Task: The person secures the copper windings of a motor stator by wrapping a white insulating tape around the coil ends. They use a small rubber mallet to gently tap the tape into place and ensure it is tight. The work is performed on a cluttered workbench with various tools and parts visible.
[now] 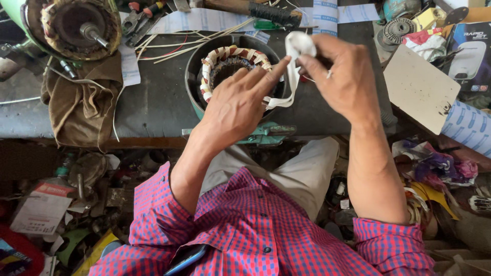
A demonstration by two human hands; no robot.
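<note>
Looks like the winding-taping step on this motor stator (231, 69), which sits on the dark bench (153, 102) right in front of the person: the right hand (343, 76) is pinched shut on a small roll of white cloth tape (299, 45), while the left hand (240, 105) hovers over the copper coils with fingers loosely spread, index tip touching the loose strip of tape. I'd say the next move needs the free end pulled taut and tucked round the coil bundle without snagging the slot papers (204, 38) behind.
</note>
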